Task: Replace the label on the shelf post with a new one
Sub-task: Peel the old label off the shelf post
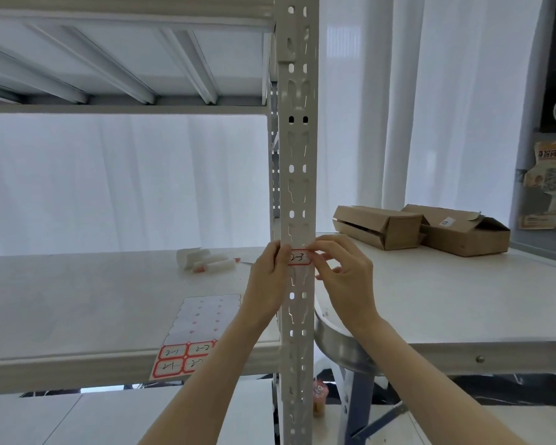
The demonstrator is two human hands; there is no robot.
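Both hands raised to a white perforated shelf post (pixel 297 187), meeting at a small red-bordered label (pixel 299 257) that sits flat across the post's front face, just above the level of the shelf board. Left hand (pixel 267 281) wrapped against the post's left edge, thumb laid over the label's left end, the other fingers hidden behind the post; pressing rather than spread. Right hand (pixel 347 277) coming in from the right, thumb and forefinger drawn together at the label's right end, remaining fingers loosely curled and apart from the post. Handwritten marks visible on the label, reading roughly as "2-3". Whether the label is fully stuck down or partly lifted: cannot tell. On the shelf board (pixel 77 300) to the left of the post, a label sheet (pixel 193 335) lying flat near the front edge and overhanging it slightly, upper rows already bare, four red-bordered labels with handwriting left at the bottom. Farther back on the same board, a white roll or bundle of paper (pixel 190 256) beside a marker (pixel 215 264) lying on its side with a reddish end. To the right of the post, a separate white table (pixel 463 300) with a rounded corner, carrying two brown cardboard boxes (pixel 421 228) side by side and touching, both lying down with flaps loose. White curtains (pixel 126 181) behind everything.
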